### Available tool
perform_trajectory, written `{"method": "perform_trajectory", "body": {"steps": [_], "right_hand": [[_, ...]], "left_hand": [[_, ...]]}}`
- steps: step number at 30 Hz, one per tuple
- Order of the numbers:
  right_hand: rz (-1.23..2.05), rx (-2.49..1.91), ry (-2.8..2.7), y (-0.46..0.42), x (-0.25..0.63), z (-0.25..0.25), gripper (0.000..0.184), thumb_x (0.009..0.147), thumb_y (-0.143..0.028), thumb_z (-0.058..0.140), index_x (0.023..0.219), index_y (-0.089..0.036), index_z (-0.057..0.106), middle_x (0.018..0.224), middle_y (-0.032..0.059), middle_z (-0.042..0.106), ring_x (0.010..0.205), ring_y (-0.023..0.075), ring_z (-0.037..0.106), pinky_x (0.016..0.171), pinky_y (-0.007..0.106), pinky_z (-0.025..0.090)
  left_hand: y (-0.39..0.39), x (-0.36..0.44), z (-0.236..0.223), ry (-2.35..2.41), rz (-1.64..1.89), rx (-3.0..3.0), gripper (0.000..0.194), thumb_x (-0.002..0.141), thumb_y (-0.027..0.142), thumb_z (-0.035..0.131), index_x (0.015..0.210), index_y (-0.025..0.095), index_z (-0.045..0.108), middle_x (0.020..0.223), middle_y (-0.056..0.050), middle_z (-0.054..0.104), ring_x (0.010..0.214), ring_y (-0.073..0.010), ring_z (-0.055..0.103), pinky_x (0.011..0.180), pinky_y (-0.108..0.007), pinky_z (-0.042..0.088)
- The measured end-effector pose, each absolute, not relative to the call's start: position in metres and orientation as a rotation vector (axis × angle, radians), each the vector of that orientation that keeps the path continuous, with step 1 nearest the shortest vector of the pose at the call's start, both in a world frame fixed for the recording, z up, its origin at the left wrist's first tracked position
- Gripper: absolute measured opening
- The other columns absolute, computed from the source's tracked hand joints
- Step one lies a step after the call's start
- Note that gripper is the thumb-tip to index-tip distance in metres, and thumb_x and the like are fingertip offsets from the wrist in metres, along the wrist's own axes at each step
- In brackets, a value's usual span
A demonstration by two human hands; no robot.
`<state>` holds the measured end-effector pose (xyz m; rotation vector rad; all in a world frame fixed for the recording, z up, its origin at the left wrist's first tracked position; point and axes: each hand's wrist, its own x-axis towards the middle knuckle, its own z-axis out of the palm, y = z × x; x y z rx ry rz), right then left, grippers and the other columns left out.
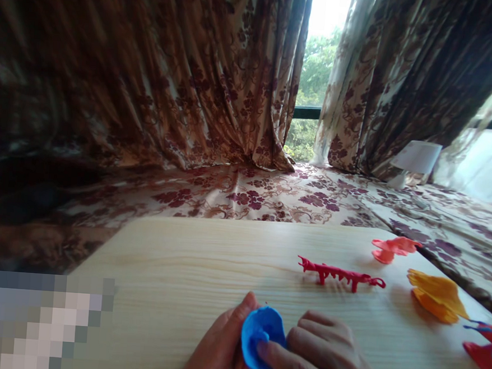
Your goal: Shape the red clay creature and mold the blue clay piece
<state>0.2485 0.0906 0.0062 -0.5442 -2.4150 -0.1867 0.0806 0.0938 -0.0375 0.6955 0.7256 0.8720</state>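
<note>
My left hand point(229, 341) is wrapped round a blue modelling-clay disc point(276, 327), shaped like a shallow bowl with a raised lump in its middle. The thumb rests along the far left rim. My right hand point(322, 350) lies against the disc's right side, its index fingertip on the inside near the lump. The other right fingers are curled, and its thumb is hidden. Beyond the hands stands a long dark red clay figure point(336, 273) with short legs and a curled end.
The pale wooden table point(173, 258) also carries a coral clay piece point(393, 248), a yellow folded clay piece point(438, 296) and a red-and-blue clay piece point(489, 350) along its right. Behind are floral cloth point(245, 198), curtains point(161, 77) and a white lamp point(418, 157). The lower left is pixelated.
</note>
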Motion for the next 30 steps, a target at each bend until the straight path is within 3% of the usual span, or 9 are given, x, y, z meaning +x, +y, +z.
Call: {"method": "perform_trajectory", "body": {"steps": [5,9,11,14,17,24,30], "right_hand": [[-0.196,-0.567,-2.418,0.091,0.245,0.008,0.023,0.098,-0.017,0.039,0.089,-0.017,0.06,0.054,-0.0043,0.053,0.043,0.0099,0.042,0.046,0.027,0.025],[-0.251,-0.591,-2.339,0.092,0.248,0.01,0.019,0.094,-0.012,0.042,0.086,-0.017,0.059,0.051,-0.0041,0.051,0.042,0.0103,0.039,0.045,0.026,0.026],[-0.251,-0.639,-2.285,0.093,0.252,0.009,0.015,0.091,-0.009,0.045,0.09,-0.016,0.059,0.052,-0.0035,0.052,0.043,0.0103,0.04,0.046,0.025,0.027],[-0.23,-0.682,-2.267,0.094,0.253,0.006,0.013,0.09,-0.01,0.047,0.093,-0.016,0.058,0.055,-0.0028,0.054,0.045,0.0104,0.041,0.048,0.025,0.028],[-0.234,-0.67,-2.315,0.094,0.25,0.003,0.017,0.09,-0.009,0.044,0.092,-0.016,0.059,0.054,-0.0033,0.054,0.044,0.0105,0.041,0.047,0.025,0.028],[-0.243,-0.668,-2.36,0.093,0.245,0.002,0.021,0.089,-0.009,0.04,0.087,-0.019,0.058,0.053,-0.004,0.053,0.041,0.0105,0.041,0.045,0.026,0.027],[-0.145,-0.664,-2.329,0.094,0.249,0.0,0.014,0.088,-0.009,0.045,0.091,-0.018,0.056,0.056,-0.0034,0.055,0.045,0.0111,0.044,0.049,0.026,0.029]], "left_hand": [[0.09,0.079,-0.019,0.812,0.874,0.725,0.05,0.072,0.065,0.06,0.069,0.016,0.053,0.051,0.005,0.049,0.043,-0.0063,0.042,0.044,-0.018,0.032],[0.09,0.072,-0.014,0.885,0.886,0.802,0.044,0.086,0.058,0.043,0.088,0.016,0.058,0.051,0.004,0.051,0.048,-0.0108,0.045,0.052,-0.023,0.037],[0.089,0.072,-0.015,0.97,0.997,1.015,0.035,0.086,0.049,0.05,0.097,0.017,0.059,0.056,0.003,0.054,0.055,-0.0126,0.048,0.06,-0.024,0.041],[0.083,0.077,-0.018,1.12,1.247,1.367,0.04,0.073,0.028,0.069,0.111,0.022,0.06,0.09,-0.003,0.067,0.086,-0.019,0.058,0.084,-0.027,0.042],[0.079,0.083,-0.022,1.175,1.345,1.499,0.043,0.068,0.02,0.069,0.111,0.023,0.061,0.113,-0.006,0.066,0.108,-0.0246,0.056,0.095,-0.03,0.038],[0.083,0.079,-0.02,1.211,1.286,1.706,0.017,0.069,0.019,0.065,0.085,0.024,0.067,0.096,-0.004,0.069,0.094,-0.0253,0.059,0.085,-0.031,0.041],[0.082,0.082,-0.02,1.212,1.409,1.541,0.027,0.065,0.014,0.067,0.09,0.025,0.069,0.094,-0.004,0.07,0.093,-0.0255,0.06,0.085,-0.031,0.042]]}}
